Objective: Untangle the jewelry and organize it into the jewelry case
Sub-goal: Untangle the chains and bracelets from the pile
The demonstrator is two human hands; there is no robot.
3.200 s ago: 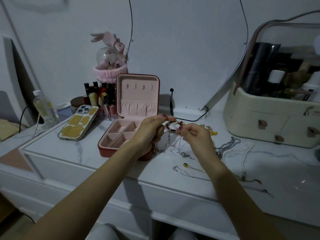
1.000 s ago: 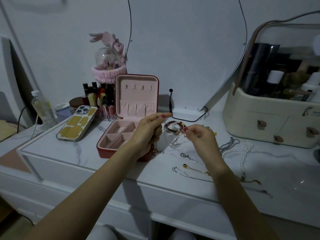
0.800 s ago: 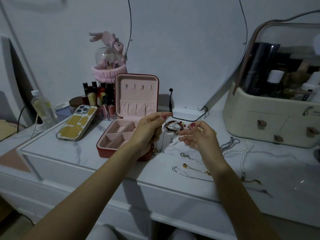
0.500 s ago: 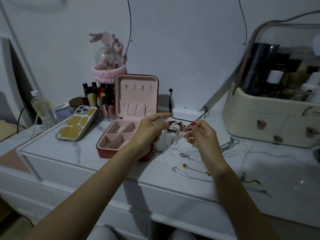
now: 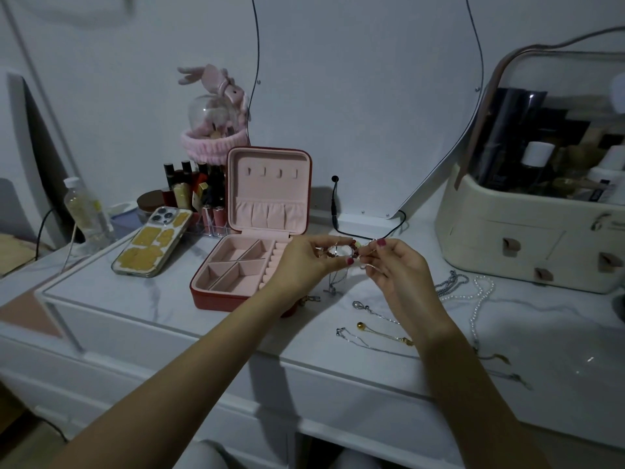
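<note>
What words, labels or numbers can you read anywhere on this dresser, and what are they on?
No text can be read.
Bottles in the cosmetic organizer: labels too dark and blurred.
Plastic bottle: yellowish label, blurred.
Lipsticks: no legible print.
Phone and jewelry case: no lettering seen.

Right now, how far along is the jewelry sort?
Done: nothing; the jewelry case compartments look bare. In hand: left hand and right hand pinch a thin silver chain. Left: pearl strand, gold-bead chain and other chains on the tabletop.
</note>
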